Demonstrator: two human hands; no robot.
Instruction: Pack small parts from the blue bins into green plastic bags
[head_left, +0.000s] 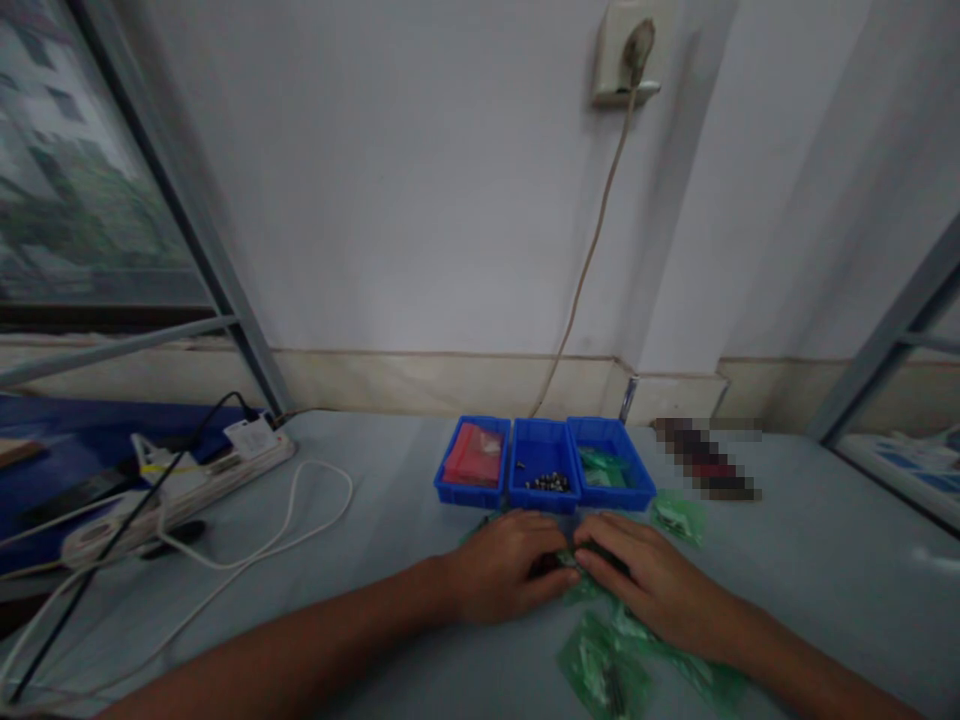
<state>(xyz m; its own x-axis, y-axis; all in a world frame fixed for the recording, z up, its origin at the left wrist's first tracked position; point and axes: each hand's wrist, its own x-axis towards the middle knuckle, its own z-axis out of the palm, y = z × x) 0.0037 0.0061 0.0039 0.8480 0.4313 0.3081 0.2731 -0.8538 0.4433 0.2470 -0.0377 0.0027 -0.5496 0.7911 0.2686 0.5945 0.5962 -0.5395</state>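
The left hand (pixel 501 566) and the right hand (pixel 654 582) lie palm down on the desk (pixel 375 545), just in front of the middle blue bin (pixel 541 498). The fingers of both hands are curled and their tips meet over a green bag (pixel 579 591), which lies flat on the desk directly in front of that bin. Something dark shows under the fingertips. I cannot tell whether the hands pinch the bag or only press on it.

More green bags lie loose around the hands. 1 bag (pixel 679 517) is in front of the middle bin and to its right, beyond the right hand. 2 others (pixel 604 682) lie further in front of the middle bin, nearer the person, partly under the right forearm.

The middle bin holds small dark round pieces (pixel 550 482). Touching its left side is a second blue bin (pixel 469 493) with red bags (pixel 474 455) in it. Touching its right side is a third blue bin (pixel 626 497) holding green bags (pixel 604 467).

Well to the left of the middle bin, a white power strip (pixel 225 465) lies on the desk with a white cable (pixel 319 510) looping beside it. Above and behind the middle bin, a wall socket (pixel 626 55) carries a plug, and its cord (pixel 592 250) hangs down the wall to behind the bins. To the right of the middle bin, past the third bin, is a blurred dark object (pixel 709 468).
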